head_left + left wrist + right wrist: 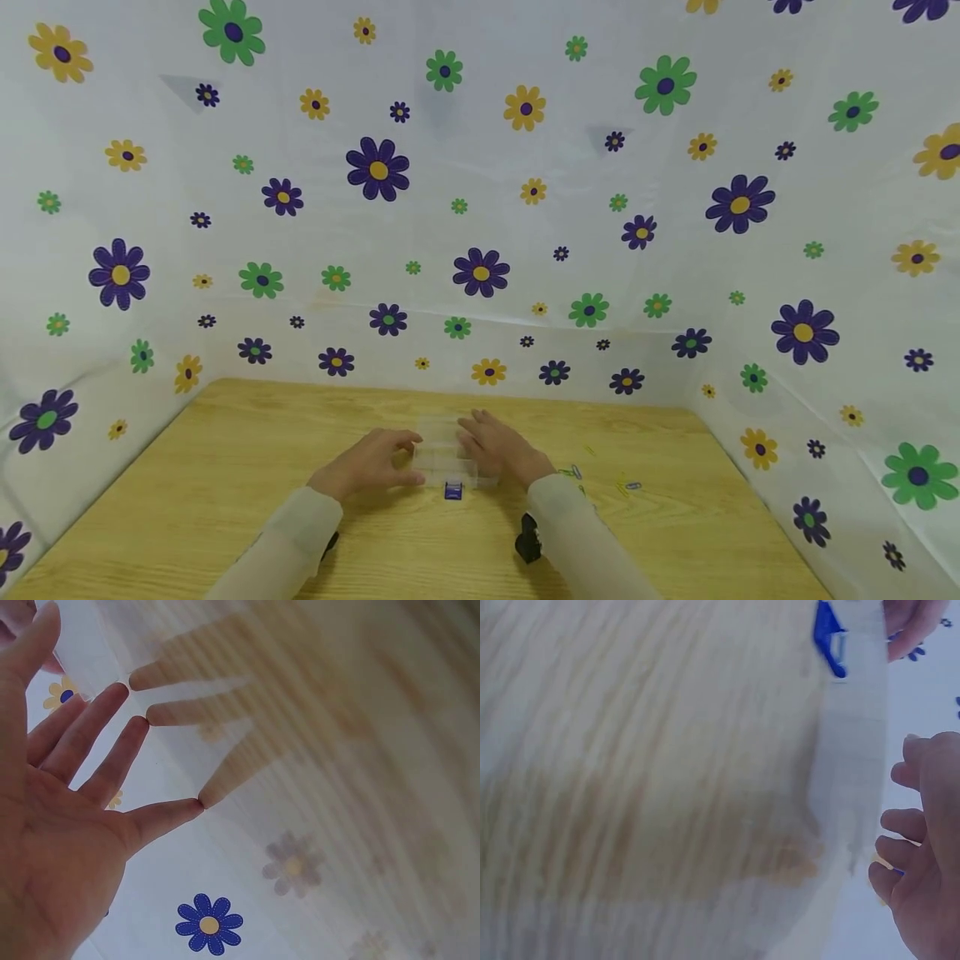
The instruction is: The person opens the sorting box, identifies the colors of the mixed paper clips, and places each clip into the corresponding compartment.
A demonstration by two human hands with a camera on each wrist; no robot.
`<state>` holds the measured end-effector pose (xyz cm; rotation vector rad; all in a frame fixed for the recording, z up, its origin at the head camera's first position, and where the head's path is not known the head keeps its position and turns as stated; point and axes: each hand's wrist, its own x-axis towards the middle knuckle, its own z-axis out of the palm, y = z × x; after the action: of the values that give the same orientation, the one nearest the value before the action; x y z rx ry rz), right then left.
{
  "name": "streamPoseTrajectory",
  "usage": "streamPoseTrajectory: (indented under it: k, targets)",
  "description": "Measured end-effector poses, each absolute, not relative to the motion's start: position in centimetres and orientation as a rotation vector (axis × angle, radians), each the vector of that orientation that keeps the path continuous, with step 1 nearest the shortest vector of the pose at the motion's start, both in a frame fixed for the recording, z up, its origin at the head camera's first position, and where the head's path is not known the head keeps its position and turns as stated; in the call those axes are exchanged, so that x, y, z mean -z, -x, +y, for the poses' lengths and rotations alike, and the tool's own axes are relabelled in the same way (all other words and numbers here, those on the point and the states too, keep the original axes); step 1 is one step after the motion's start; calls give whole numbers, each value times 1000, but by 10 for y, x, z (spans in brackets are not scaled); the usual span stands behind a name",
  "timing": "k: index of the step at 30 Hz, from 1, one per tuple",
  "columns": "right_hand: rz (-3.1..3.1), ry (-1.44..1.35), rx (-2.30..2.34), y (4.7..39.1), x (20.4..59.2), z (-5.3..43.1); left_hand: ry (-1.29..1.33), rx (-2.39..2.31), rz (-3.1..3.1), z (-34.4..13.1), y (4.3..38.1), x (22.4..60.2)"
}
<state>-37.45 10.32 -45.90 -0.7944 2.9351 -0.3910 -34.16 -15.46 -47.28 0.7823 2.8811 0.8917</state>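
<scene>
A clear plastic compartment box (pixel 444 473) lies on the wooden table between the two hands, its blue latch (pixel 453 491) facing the person. At its left side, the left hand (pixel 375 462) has its thumb and fingers spread apart. Several of that hand's fingertips (pixel 201 802) touch the glossy tabletop in the left wrist view. Over the right side of the box is the right hand (pixel 498 446), its fingers loosely bent. From the right wrist, the clear box wall (pixel 851 742) and latch (pixel 829 637) appear beside those fingers; whether they touch the box cannot be told.
Several coloured paper clips (pixel 633 486) lie scattered on the table (pixel 360 550), to the right of the box and partly behind the right forearm. A white flowered sheet (pixel 420 233) encloses the back and both sides of the table.
</scene>
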Motion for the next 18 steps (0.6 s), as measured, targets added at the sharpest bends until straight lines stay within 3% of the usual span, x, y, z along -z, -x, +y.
streamPoseTrajectory:
  k: [18]
  targets:
    - [2889,987,734,335,425,108,-802,-899,2874,-156,345,474]
